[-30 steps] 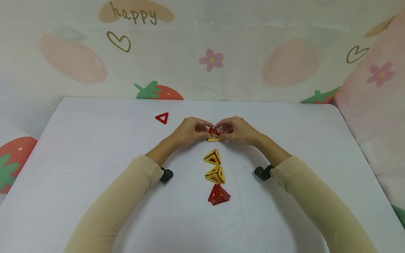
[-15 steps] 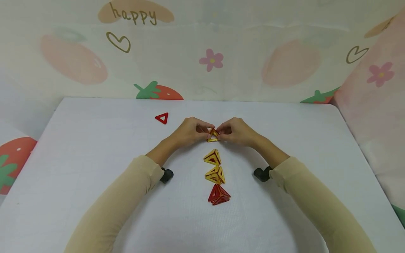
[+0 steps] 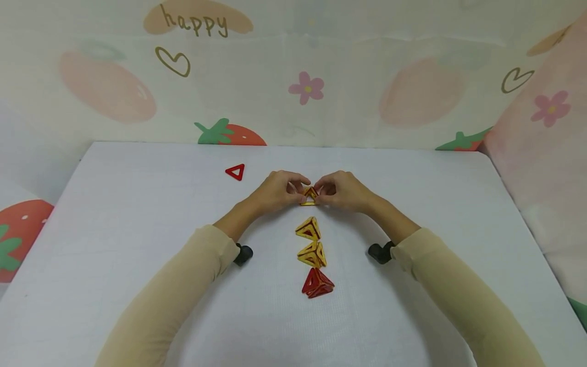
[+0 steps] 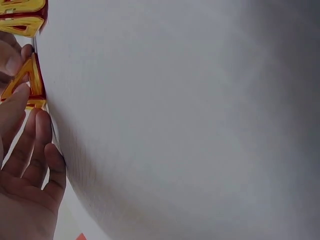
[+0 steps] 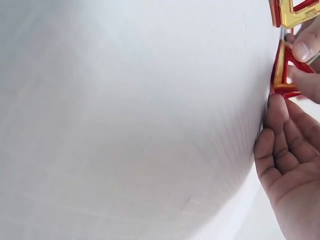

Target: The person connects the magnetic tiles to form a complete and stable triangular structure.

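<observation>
At the far middle of the table, both hands hold a small pyramid of red and yellow triangle magnetic tiles (image 3: 309, 204). My left hand (image 3: 278, 190) pinches it from the left, the thumb lying across its yellow front tile in the left wrist view. From the right, my right hand (image 3: 343, 190) grips it with thumb and fingers. A red edge shows beside the yellow tile (image 5: 286, 88) in the right wrist view. The fingers hide much of the back and sides.
Nearer the person, two yellow pyramids (image 3: 312, 254) and a red pyramid (image 3: 317, 283) form a line down the middle of the white table (image 3: 137, 204). A lone red triangle tile (image 3: 235, 172) lies flat at the far left. Behind the table hangs a patterned cloth (image 3: 348, 61).
The right hand's fingers have shifted slightly on the tiles. Less red shows between the hands than a second ago. The left hand and the line of pyramids stay about where they were.
</observation>
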Demonstrator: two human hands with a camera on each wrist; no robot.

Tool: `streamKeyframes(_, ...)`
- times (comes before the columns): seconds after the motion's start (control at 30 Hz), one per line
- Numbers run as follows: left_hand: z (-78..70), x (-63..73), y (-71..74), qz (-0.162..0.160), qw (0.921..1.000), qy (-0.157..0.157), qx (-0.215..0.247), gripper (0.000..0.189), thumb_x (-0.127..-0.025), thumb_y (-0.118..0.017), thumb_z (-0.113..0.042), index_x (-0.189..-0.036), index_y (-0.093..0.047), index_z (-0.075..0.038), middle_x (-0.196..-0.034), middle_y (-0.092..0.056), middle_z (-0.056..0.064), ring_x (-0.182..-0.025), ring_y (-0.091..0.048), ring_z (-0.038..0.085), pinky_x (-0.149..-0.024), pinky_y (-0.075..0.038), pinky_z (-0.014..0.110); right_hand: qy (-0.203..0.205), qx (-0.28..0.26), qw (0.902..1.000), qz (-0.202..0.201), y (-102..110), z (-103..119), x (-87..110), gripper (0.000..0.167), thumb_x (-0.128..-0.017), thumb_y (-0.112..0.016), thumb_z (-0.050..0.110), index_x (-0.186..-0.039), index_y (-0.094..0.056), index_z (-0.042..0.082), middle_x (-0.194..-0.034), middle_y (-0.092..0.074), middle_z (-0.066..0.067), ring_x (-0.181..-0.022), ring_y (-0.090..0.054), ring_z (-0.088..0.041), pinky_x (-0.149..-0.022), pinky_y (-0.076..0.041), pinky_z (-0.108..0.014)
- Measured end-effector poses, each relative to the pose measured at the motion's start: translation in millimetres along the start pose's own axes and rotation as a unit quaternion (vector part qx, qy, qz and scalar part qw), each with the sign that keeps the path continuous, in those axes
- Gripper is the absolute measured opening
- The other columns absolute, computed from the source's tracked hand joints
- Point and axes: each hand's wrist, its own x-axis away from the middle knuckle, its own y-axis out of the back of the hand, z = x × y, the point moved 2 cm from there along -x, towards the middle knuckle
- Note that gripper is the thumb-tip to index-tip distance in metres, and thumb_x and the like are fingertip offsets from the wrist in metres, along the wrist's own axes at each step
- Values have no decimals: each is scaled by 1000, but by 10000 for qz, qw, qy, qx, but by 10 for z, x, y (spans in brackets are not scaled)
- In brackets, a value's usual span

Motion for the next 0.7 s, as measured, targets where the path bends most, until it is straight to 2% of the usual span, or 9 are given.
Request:
streamKeyframes(0.3, 1, -6, -1, -28, 10000, 28, 3, 26, -89, -74, -10, -115, -73, -4, -106, -73, 5, -85, -62, 17, -77, -49, 28, -85, -336, 9993, 134, 29, -8, 9, 32, -93, -57, 5, -124, -63, -1, -90, -70, -9, -77, -61, -19, -70, -48, -30)
streamKeyframes(0.4, 11, -16, -4, -41, 10000, 4, 3, 24, -90, -73, -9, -114, -74, -4, -106, -73, 6, -86, -63, 17, -78, -50, 29, -26, -257, 9996, 88, 23, -13, -3, 31, -95, -56, 3, -124, -65, 1, -93, -70, -9, -78, -59, -19, -72, -47, -31)
streamKeyframes(0.6, 28, -21, 5, -95, 9999, 45, 24, 21, -92, -71, -7, -112, -74, -1, -107, -74, 8, -99, -66, 17, -90, -51, 33, 49, -136, 9999, 58, 11, -12, -16, 30, -94, -59, 0, -122, -69, 4, -96, -71, -9, -77, -58, -18, -71, -47, -32)
streamKeyframes(0.7, 28, -16, 14, -133, 9999, 49, 45, 21, -92, -71, -7, -112, -74, -1, -107, -73, 9, -100, -66, 18, -91, -51, 34, 54, -78, 10000, 3, 15, -9, -14, 28, -94, -61, 0, -121, -70, 3, -96, -71, -9, -76, -57, -18, -71, -46, -31)
